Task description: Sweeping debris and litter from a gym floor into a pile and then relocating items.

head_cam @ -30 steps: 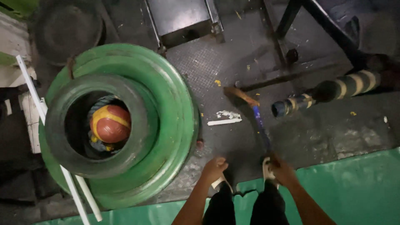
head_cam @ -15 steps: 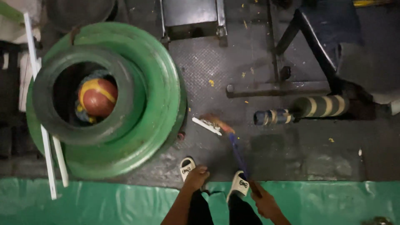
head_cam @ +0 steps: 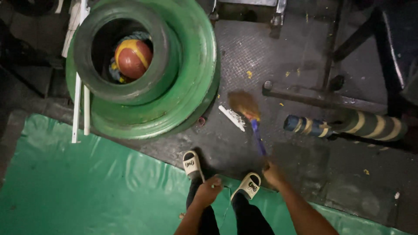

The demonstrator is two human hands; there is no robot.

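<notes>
Gripping the blue handle of a small broom [head_cam: 254,124], the right hand [head_cam: 273,174] sits at about 5 o'clock in the head view, fingers curled tight around the handle's lower end. Broom runs up toward 12 o'clock from the hand; its brownish bristle head is motion-blurred and lies on the dark textured floor [head_cam: 270,56]. A white scrap [head_cam: 232,118] rests on the floor just beside the bristles, on their 8 o'clock side.

Left hand [head_cam: 208,191] at 6 o'clock, loosely closed in front of the legs; a thin cord seems to hang from it, but whether the fingers pinch anything, cannot tell.

Two pale slide sandals [head_cam: 192,164] on the person's feet, standing at the edge of a green tarp [head_cam: 82,187] that covers the lower left.

At 10 to 11 o'clock: a stack of green tyres [head_cam: 183,78], well apart from the broom head. Inside the hole, a red-and-yellow ball [head_cam: 133,58]. White slats [head_cam: 78,104] lean along the stack's left side.

At 3 o'clock: a striped roller [head_cam: 348,124], dark and cream bands with a blue end, lying near a dark metal frame [head_cam: 322,98]. Small yellow crumbs dot the floor.
</notes>
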